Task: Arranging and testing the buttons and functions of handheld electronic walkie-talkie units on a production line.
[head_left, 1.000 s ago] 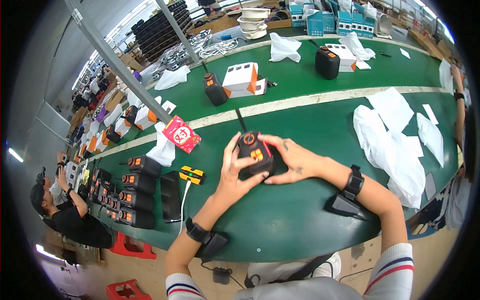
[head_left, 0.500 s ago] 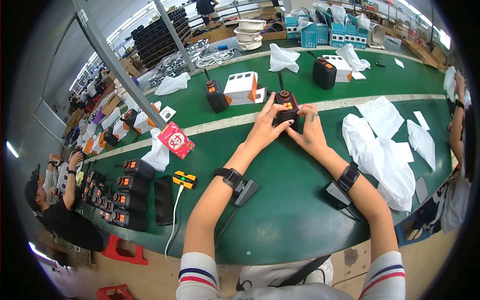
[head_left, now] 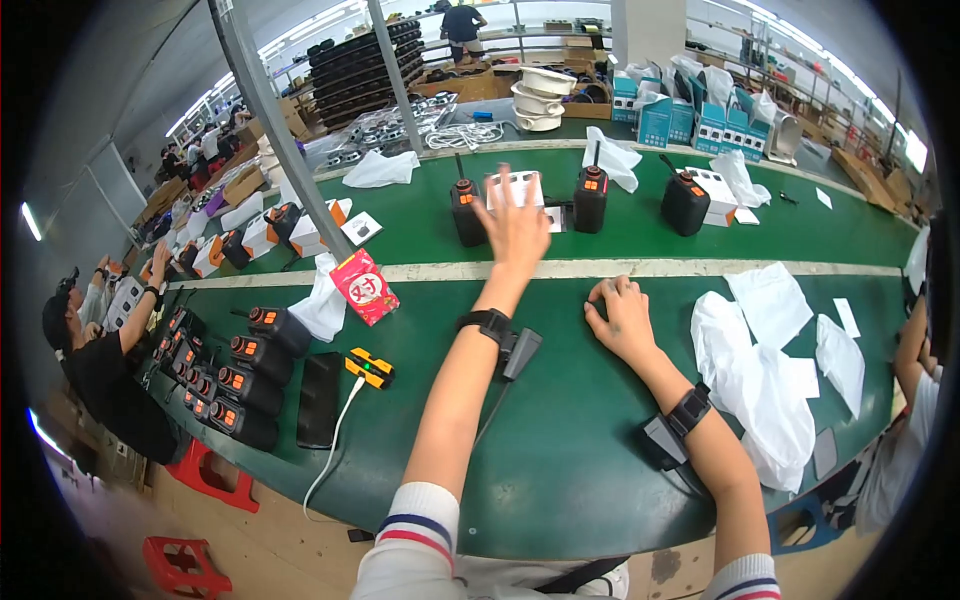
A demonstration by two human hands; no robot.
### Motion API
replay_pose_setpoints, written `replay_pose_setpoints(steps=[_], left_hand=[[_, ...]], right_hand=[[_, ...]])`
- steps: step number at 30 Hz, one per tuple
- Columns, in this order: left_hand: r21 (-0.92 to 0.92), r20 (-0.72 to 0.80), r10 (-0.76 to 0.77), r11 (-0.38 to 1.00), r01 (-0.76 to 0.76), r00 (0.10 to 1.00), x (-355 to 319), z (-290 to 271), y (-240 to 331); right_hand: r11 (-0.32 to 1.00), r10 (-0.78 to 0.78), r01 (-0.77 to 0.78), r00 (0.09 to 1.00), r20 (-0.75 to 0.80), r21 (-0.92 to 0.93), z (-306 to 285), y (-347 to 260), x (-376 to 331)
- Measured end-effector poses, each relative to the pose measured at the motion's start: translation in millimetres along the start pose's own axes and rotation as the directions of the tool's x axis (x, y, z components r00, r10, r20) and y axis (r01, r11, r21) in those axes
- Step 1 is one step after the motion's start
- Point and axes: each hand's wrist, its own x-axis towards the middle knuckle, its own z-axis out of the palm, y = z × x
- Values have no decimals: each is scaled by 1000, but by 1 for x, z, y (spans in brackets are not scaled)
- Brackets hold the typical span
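My left hand (head_left: 516,232), fingers spread and holding nothing, reaches over the far green strip in front of a white box (head_left: 522,186), hiding part of it. On its left stands a black handset with an antenna and orange buttons (head_left: 467,215); whether the fingers touch it I cannot tell. A similar black handset (head_left: 590,205) stands upright right of the box, apart from both hands. My right hand (head_left: 622,318) rests on the near green surface just below the pale dividing strip, fingers loosely bent and apart, with nothing visible in them.
Several black handsets (head_left: 262,362) lie at the left, by a black phone-like slab (head_left: 318,400), a yellow gadget (head_left: 370,368) on a white cable and a red packet (head_left: 365,288). White bags (head_left: 755,380) lie right. Another handset (head_left: 685,205) stands far right. People sit at both sides.
Both hands have let go of the black handset, which now stands farther back, right of the white box. My left hand has opened and moved forward-left; my right has dropped to the table.
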Motion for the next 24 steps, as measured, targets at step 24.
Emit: replay_pose_setpoints(steps=[24], left_hand=[[-640,342,47,743,196,938,-65,-96,41]], right_hand=[[902,-247,295,951,-184,315,-12,-16,6]])
